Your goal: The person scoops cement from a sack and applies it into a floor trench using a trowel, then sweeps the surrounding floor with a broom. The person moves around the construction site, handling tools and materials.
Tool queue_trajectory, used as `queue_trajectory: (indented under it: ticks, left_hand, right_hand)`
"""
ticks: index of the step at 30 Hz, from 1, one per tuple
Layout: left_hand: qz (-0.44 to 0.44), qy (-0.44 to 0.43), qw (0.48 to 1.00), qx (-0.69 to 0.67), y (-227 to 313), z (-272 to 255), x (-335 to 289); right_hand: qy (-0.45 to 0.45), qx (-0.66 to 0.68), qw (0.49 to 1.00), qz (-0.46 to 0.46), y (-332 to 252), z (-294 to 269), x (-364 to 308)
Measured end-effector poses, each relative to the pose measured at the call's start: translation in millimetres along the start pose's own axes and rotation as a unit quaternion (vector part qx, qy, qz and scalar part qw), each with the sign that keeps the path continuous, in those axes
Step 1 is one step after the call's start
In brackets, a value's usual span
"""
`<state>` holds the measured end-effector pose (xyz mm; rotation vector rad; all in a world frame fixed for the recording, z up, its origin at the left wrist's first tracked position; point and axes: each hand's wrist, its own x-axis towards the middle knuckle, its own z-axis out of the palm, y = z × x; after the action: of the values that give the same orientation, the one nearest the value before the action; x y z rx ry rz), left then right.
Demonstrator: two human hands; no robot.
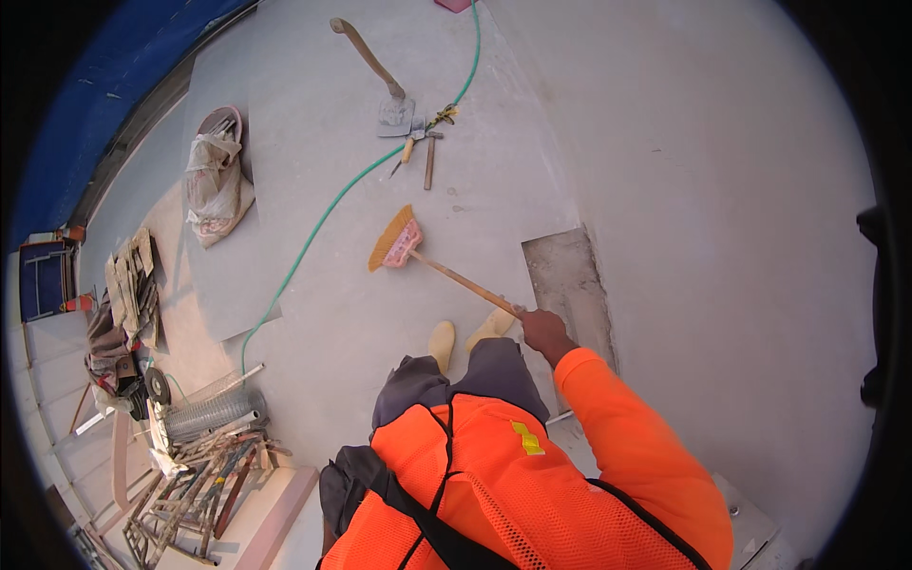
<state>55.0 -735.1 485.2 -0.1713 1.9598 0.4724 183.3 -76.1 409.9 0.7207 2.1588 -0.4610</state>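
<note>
My right hand [547,334] is closed round the end of the wooden handle of a broom [460,278]. The broom's pink head and tan bristles point away to the left, low over or on the grey floor. I cannot tell whether the bristles touch it. My left hand does not show. Beyond the broom lie a hammer [430,161], a trowel with a light wooden handle [408,149], and a hoe [395,116] with a curved wooden handle. A rough rectangular recess [570,285] in the floor is beside my right hand.
A green hose [323,220] curves across the floor. At left are a filled sack [217,185], stacked boards [135,285], a wire mesh roll [214,416] and a heap of metal frames [204,499]. Blue sheeting [90,85] borders the far left.
</note>
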Motion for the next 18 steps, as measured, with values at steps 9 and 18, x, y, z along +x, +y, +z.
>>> queue_trajectory:
  ticks: [9,18]
  left_hand:
    - [0.184,-0.035,0.981,0.048,176,-105,170]
    - [0.398,-0.022,0.86,0.32,499,-109,191]
  right_hand:
    - [0.097,0.295,0.921,0.236,36,144,-239]
    - [0.192,0.431,0.809,0.351,46,245,-217]
